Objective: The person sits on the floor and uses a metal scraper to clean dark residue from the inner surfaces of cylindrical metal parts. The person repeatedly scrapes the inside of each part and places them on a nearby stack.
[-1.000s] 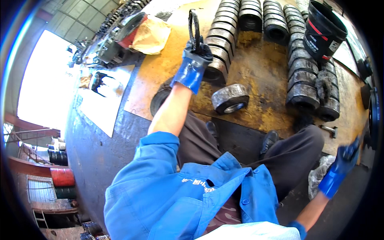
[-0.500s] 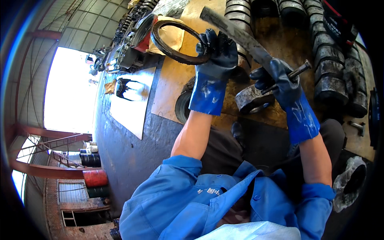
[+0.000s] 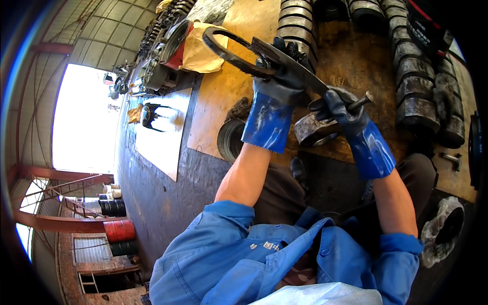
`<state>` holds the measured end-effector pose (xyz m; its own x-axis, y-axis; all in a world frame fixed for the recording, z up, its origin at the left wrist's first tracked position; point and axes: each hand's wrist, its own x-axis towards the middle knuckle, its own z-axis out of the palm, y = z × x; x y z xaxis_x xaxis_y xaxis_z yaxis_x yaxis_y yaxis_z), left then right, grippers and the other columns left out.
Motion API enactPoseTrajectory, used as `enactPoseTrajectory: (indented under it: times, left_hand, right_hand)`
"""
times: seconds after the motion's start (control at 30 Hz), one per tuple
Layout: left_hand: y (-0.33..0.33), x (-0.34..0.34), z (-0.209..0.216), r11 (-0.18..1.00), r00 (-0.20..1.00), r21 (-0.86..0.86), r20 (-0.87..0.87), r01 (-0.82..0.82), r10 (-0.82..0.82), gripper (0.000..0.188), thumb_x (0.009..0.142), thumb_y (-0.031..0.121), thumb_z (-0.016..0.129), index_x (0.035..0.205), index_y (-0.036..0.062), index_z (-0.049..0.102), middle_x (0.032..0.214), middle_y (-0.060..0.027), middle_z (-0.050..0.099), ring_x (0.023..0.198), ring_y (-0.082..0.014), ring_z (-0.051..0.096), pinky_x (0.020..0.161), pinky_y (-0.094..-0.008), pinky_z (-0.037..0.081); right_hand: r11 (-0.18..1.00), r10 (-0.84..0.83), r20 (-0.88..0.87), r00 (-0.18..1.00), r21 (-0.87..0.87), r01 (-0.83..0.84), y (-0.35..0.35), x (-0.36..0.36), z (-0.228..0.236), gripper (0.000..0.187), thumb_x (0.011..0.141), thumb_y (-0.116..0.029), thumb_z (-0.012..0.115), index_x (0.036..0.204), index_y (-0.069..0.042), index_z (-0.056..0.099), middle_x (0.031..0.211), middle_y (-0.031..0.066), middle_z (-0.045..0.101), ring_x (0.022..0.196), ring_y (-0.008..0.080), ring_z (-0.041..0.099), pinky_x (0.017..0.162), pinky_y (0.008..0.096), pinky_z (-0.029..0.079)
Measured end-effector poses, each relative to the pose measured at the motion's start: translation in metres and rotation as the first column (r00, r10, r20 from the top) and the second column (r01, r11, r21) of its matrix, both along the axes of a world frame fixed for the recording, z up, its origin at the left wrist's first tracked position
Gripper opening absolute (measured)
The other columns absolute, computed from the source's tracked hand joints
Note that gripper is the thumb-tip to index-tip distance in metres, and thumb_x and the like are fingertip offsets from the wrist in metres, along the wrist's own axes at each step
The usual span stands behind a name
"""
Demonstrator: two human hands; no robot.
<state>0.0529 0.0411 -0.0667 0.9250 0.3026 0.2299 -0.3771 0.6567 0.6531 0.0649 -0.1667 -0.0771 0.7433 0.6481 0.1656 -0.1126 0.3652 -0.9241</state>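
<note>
Both my hands wear dark gloves with blue cuffs. My left hand (image 3: pixel 279 84) is closed on a dark, grimy metal ring (image 3: pixel 223 54), which tilts out toward the upper left. In my right hand (image 3: pixel 346 113) is a long flat metal bar (image 3: pixel 295 66), shaped like a blade. Its far part lies across the ring's edge beside my left fingers; whether it touches the ring I cannot tell. A headed metal pin (image 3: pixel 362 101) also sticks out of my right fist toward the right. Below my hands a thick short metal ring (image 3: pixel 309 131) rests on the stained board (image 3: pixel 351 56).
Stacks of metal rings stand beyond my hands (image 3: pixel 295 23) and on the right (image 3: pixel 418 91). A dark cylinder (image 3: pixel 230 140) sits left of my left cuff. A metal fitting (image 3: pixel 452 161) and a plastic-wrapped ring (image 3: pixel 442 234) lie at right. Yellow paper (image 3: pixel 203 48) lies upper left.
My right hand has moved slightly left and down. The flat bar has swung down, and its far part has come across the ring. The ring has tilted and appears narrower.
</note>
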Motion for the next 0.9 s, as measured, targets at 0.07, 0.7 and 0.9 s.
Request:
enactPoseTrajectory:
  times: [0.07, 0.7, 0.9]
  left_hand:
    - [-0.007, 0.0, 0.004, 0.947, 0.992, 0.296, 0.039, -0.123, 0.117, 0.049, 0.096, 0.042, 0.039, 0.138, 0.0173, 0.044, 0.138, -0.0039, 0.05, 0.117, -0.027, 0.054, 0.099, -0.0511, 0.043]
    - [0.058, -0.031, -0.031, -0.142, 0.757, 0.969, 0.247, -0.202, 0.606, 0.042, 0.101, 0.035, 0.042, 0.117, -0.0018, 0.057, 0.107, -0.0139, 0.066, 0.092, -0.0254, 0.065, 0.081, -0.0361, 0.053]
    - [0.055, -0.054, 0.007, 0.791, 0.802, 0.574, -0.361, -0.211, 0.476, 0.046, 0.1, 0.039, 0.044, 0.112, -0.0017, 0.061, 0.098, -0.0144, 0.069, 0.087, -0.0251, 0.067, 0.078, -0.0358, 0.054]
  right_hand:
    - [0.998, 0.053, -0.105, 0.993, -0.025, -0.056, -0.002, -0.01, 0.002, 0.043, 0.098, -0.033, 0.049, 0.119, 0.004, 0.055, 0.087, 0.0163, 0.07, 0.069, 0.018, 0.067, 0.063, 0.0301, 0.056]
    - [0.865, 0.5, -0.701, 0.509, 0.438, -0.246, -0.039, -0.026, 0.011, 0.047, 0.09, -0.035, 0.061, 0.112, 0.004, 0.052, 0.076, 0.0053, 0.056, 0.06, 0.0083, 0.048, 0.051, 0.021, 0.043]
    - [0.942, 0.323, -0.777, 0.54, 0.212, -0.259, -0.059, -0.018, 0.003, 0.05, 0.092, -0.04, 0.058, 0.116, 0.004, 0.056, 0.069, 0.0019, 0.064, 0.049, 0.0075, 0.052, 0.05, 0.0257, 0.045]
